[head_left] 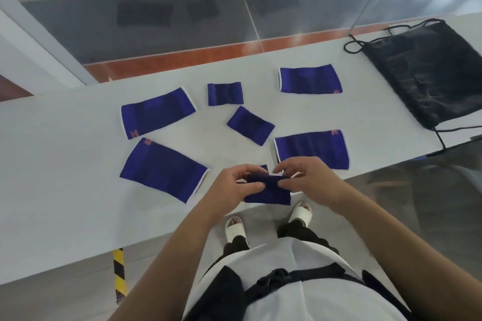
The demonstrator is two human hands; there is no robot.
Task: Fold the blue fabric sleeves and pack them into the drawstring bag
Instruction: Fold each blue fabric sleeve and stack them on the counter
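Note:
Both hands hold one small blue sleeve (270, 191) just above the table's near edge. My left hand (234, 185) pinches its left end and my right hand (305, 180) pinches its right end. Several more blue sleeves lie flat on the white table (65, 190): large ones at the left (156, 112), near left (163, 168), far right (310, 79) and near right (313, 147), and small ones in the middle (225, 94) (250, 125). The black drawstring bag (427, 70) lies flat at the far right, apart from the hands.
The table's near edge runs diagonally under my hands, with my feet in white sandals (236, 228) on the floor below. A glass wall (182, 8) stands behind the table. A yellow-black striped post (119, 273) shows under the table edge.

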